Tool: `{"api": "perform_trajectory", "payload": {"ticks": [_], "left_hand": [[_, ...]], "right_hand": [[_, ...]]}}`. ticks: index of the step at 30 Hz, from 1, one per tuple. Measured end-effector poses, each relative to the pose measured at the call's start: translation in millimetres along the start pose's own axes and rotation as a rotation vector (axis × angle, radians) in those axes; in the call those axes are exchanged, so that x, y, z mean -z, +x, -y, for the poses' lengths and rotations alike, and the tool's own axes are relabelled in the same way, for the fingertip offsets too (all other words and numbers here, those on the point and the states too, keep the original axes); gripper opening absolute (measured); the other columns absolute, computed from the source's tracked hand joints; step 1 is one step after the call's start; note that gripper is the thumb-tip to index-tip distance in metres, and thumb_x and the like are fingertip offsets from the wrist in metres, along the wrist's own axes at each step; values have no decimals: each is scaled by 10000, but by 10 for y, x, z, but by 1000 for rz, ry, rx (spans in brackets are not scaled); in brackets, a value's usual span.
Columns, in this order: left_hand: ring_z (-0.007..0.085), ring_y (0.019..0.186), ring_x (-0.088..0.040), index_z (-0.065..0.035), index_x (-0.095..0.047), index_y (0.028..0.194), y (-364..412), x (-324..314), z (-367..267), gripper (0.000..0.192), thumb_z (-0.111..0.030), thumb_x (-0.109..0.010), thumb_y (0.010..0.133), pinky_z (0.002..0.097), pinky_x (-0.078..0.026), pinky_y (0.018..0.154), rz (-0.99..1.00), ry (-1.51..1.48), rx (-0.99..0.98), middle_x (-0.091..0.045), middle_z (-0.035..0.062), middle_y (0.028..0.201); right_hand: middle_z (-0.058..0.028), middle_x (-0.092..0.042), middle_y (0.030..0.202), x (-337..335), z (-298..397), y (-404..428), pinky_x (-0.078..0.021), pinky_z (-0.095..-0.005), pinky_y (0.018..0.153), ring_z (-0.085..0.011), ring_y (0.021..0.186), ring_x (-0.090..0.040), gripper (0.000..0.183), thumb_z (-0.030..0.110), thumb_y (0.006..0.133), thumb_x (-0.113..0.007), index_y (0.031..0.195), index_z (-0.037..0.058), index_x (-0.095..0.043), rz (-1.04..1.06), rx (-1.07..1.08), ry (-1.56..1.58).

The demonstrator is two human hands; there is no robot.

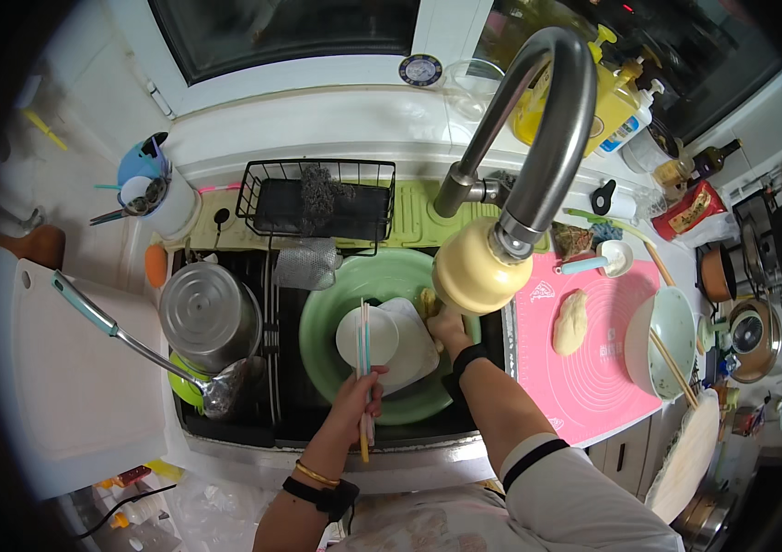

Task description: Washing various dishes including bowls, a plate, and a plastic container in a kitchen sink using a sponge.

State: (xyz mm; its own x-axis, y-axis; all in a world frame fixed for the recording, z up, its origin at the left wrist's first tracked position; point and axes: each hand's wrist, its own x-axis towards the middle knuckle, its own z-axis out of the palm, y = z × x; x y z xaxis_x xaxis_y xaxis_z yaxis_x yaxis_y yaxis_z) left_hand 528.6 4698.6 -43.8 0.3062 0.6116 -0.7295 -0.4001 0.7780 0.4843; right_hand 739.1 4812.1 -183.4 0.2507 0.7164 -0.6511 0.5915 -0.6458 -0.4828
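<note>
My left hand (355,406) is closed around a bundle of chopsticks (365,338) with coloured ends, held over the near part of a green plastic basin (322,379) in the sink. Inside the basin lie a round white bowl (366,337) and a larger white dish (418,366) partly beneath it. At the basin's right side my right hand (449,327) reaches in beside a yellowish piece (427,302), perhaps a sponge or cloth. The faucet's cream spray head (477,269) hangs close above, and my right fingers are partly hidden, so their grip is unclear.
Left of the basin stand an upturned metal pot (208,310) and a spatula (156,345). A black wire rack (280,207) sits behind. To the right, a pink silicone mat (543,393) bears dough (570,323), a measuring scoop (616,259) and a tilted bowl (674,331) with chopsticks.
</note>
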Motion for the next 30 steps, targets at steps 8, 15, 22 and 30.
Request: {"api": "perform_trajectory", "payload": {"ticks": [8,15,22,30], "left_hand": [[102,538,-375,-66,-510,953,275,-160,-54,261,-320,-506,892,240,-347,485,75,3,-34,-391,-6,649],[133,439,-442,-36,-475,942,391,-439,57,119,-125,-462,863,306,-418,409,27,519,-76,-458,19,586],[90,367,-338,-93,-374,767,-52,-598,167,248,-282,-449,909,251,-321,360,234,462,-80,-355,-13,517],[77,355,-260,-123,-352,762,-263,-517,156,339,-419,-387,923,240,-250,342,252,278,44,-277,-38,496]], "right_hand": [[-117,-603,926,383,332,-667,-440,-350,767,-252,855,-556,330,201,829,-498,1137,83,-488,-85,525,326],[-70,-479,826,144,428,-1485,-394,-298,755,-162,775,-463,224,208,863,-537,937,37,-413,-41,553,239],[-50,-456,708,221,503,-933,-376,-262,474,-107,550,-422,257,110,844,-574,962,60,-351,-355,455,705],[-50,-549,714,63,566,-942,-413,-256,567,-118,623,-499,166,168,888,-507,917,16,-567,-266,379,596]]}}
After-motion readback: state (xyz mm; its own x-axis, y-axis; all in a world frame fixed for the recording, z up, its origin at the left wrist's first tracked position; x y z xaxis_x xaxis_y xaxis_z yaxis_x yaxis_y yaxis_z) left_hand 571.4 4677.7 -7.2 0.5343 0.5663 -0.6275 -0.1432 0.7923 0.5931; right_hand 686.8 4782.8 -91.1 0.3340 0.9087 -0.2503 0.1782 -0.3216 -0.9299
